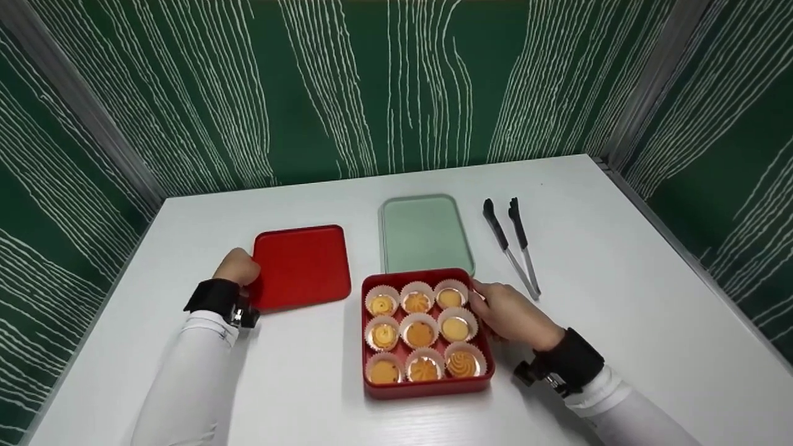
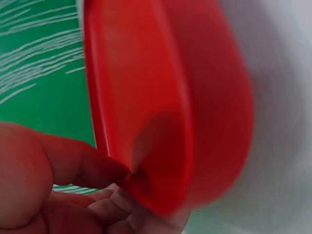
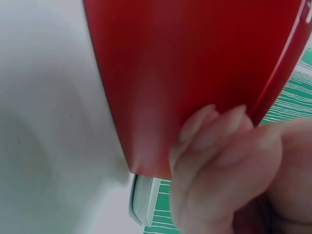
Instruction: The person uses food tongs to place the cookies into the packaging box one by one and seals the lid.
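Observation:
A red lid [image 1: 302, 266] with a raised rim is at the left. My left hand [image 1: 237, 267] pinches it by its left edge; in the left wrist view the thumb and fingers [image 2: 105, 170] grip the red lid [image 2: 131, 78] at a corner. A red box [image 1: 427, 388] stands at the front middle, holding several cookies [image 1: 420, 334] in white paper cups. My right hand [image 1: 514, 313] holds this box at its right side, near the far corner. In the right wrist view, bent fingers [image 3: 214, 161] press the box's outer wall [image 3: 161, 87]; the thumb is partly cut off.
A pale green rectangular lid or tray [image 1: 424, 235] lies just behind the red box. To its right are metal tongs [image 1: 514, 251] with black ends. The white table [image 1: 297, 384] is bounded by green walls [image 1: 427, 93] with white lines.

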